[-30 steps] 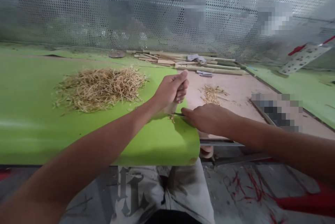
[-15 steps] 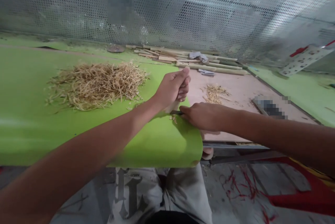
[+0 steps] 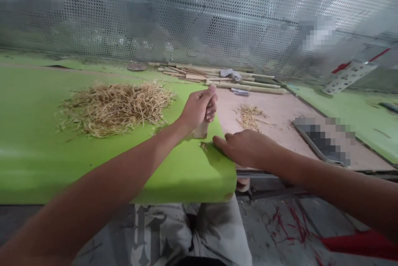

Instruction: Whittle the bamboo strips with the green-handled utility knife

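Observation:
My left hand [image 3: 199,106] is closed in a fist, thumb uppermost, around a pale, flat, square-ended piece [image 3: 201,130] whose lower end shows below the fingers, near the green sheet. Its upper part is hidden in the fist. To the right and nearer to me, my right hand [image 3: 245,146] is closed low over the sheet's edge, on a thin dark strip like a blade [image 3: 210,143], mostly hidden by the fingers. Small cut bits [image 3: 203,146] lie at the strip's tip. Left of both hands a heap of dry, straw-coloured shreds [image 3: 120,108] rests on the green sheet [image 3: 118,175].
Behind are several bamboo sticks [image 3: 248,85] and folded grey papers [image 3: 230,74]. A smaller pile of shreds [image 3: 251,117] and a phone-like dark slab [image 3: 320,139] lie on the pinkish board [image 3: 280,104]. A perforated metal screen [image 3: 186,21] stands at the back.
My right hand and its dark strip have drawn slightly down, away from the left fist, so a gap shows between them. The view has shifted slightly.

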A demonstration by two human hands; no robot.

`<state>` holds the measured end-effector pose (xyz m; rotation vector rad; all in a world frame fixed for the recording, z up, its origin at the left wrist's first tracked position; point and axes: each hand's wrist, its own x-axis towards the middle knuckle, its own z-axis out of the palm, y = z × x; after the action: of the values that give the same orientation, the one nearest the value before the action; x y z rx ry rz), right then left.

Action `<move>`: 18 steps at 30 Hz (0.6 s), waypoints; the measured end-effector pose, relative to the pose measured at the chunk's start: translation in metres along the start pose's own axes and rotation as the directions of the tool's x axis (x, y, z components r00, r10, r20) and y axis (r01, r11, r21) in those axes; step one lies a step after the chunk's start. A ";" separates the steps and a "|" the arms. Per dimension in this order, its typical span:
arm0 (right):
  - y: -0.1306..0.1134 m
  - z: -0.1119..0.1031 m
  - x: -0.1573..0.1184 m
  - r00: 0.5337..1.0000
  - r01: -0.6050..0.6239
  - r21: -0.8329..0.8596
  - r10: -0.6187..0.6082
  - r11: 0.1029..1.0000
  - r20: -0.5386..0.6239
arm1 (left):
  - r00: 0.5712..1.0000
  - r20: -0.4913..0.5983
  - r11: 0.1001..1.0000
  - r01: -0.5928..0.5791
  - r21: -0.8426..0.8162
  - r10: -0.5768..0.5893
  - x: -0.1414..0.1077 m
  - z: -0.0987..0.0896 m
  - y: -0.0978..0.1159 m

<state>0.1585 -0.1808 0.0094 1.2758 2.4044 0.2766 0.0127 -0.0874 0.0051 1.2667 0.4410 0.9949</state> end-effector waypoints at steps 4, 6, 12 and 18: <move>0.004 -0.002 -0.002 0.997 -0.076 0.071 0.075 0.995 0.023 | 1.000 0.006 1.000 0.017 -0.017 -0.017 -0.001 0.002 0.001; 0.006 -0.004 -0.002 0.996 -0.088 0.105 0.087 0.991 0.017 | 0.999 0.011 0.999 0.037 -0.034 -0.037 -0.001 0.003 0.002; 0.010 -0.017 -0.003 0.993 -0.117 0.077 0.116 0.990 0.013 | 0.993 0.078 0.990 0.099 -0.103 -0.091 -0.002 0.003 0.005; 0.009 -0.022 0.001 0.994 -0.111 0.118 0.111 0.987 0.001 | 0.969 0.186 0.973 0.191 -0.129 -0.166 0.000 0.001 0.006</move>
<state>0.1553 -0.1747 0.0324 1.4658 2.3889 0.1712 0.0107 -0.0878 0.0112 1.1491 0.3343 0.7434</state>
